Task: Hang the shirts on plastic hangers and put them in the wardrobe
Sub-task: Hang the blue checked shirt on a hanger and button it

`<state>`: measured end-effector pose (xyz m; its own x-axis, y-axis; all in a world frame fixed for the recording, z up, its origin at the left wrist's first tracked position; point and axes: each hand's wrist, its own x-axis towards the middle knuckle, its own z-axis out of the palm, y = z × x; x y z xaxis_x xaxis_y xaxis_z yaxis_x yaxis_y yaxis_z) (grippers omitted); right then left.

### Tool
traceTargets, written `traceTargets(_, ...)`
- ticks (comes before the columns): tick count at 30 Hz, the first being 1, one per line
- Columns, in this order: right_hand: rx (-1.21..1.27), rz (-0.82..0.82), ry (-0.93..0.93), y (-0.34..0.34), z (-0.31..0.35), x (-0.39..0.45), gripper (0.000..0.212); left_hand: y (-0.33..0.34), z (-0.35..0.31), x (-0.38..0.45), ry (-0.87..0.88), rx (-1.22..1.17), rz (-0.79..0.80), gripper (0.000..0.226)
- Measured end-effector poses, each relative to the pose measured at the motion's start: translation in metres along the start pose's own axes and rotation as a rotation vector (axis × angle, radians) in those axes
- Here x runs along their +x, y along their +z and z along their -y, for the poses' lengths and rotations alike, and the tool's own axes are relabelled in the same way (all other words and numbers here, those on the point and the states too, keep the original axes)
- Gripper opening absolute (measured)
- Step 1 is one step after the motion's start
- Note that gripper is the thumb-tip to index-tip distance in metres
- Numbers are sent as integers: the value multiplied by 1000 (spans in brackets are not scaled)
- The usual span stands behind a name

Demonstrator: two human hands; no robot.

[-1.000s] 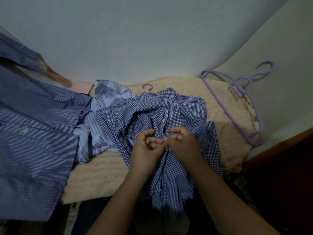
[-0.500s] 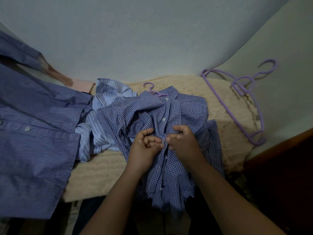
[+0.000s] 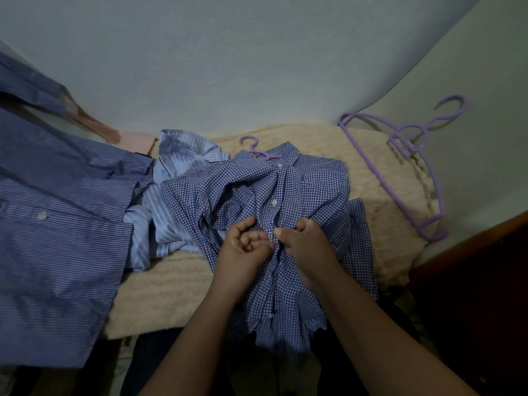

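Checked shirt (image 3: 311, 195) placket pinched by left hand (image 3: 243, 247), right hand (image 3: 303, 244) fingers; hanger (image 3: 258, 151) mostly hidden.

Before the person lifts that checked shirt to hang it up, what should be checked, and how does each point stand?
1. Hanger inside checked shirt: ok, purple hook pokes out at the collar.
2. Top buttons closed: ok, two show fastened.
3. Button under the fingers done up: cannot tell; left hand and right hand pinch the placket, hiding it.
4. Shirt free of the striped shirt: not ok, they overlap.
5. Spare hangers ready: ok, against the wall.
6. Wardrobe open: cannot tell.
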<state>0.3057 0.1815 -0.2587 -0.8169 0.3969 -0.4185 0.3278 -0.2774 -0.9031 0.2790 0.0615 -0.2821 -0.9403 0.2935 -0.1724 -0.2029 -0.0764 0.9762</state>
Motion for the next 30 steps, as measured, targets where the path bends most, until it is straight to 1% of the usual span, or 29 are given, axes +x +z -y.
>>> traceTargets(4, 55, 1, 9, -1, -1, 0, 22, 3, -2, -2, -26, -26, 18, 52)
traceTargets(6, 42, 3, 18, -2, -1, 0, 21, 2, -2, -1, -28, -9, 8, 47)
traceTargets(8, 35, 10, 18, -3, -2, 2, 20, 3, -2, 0, -36, -19, 5, 38)
traceTargets(10, 41, 25, 23, -5, -3, 5, 26, 3, -2, 1, -43, -34, 0, 29)
traceTargets(14, -30, 24, -17, -6, -5, 7, 29, 2, -1, 3, -58, -28, -12, 29)
traceTargets(16, -75, 22, -74, -7, -9, 6, 25, 1, 0, 2, -61, 30, -58, 31)
traceTargets(18, -102, 35, -103, -9, -13, 1, 20, 0, 1, -2, -39, 102, -136, 29)
traceTargets(21, -157, 33, -140, -15, -24, -10, 24, 0, 2, -17, 56, 202, -217, 18)
traceTargets(23, -215, 43, -119, -20, -33, -17, 22, 1, 5, -32, 92, 286, -197, 14)
traceTargets(25, -341, 57, -95, -24, -38, -23, 25, 1, 9, -43, 99, 381, -150, 13)
traceTargets(28, -413, 81, -80, -26, -41, -27, 31, -2, 17, -49, 85, 540, -93, 23)
traceTargets(30, -415, 80, -73, -25, -39, -28, 29, -4, 20, -49, 65, 628, -66, 31)
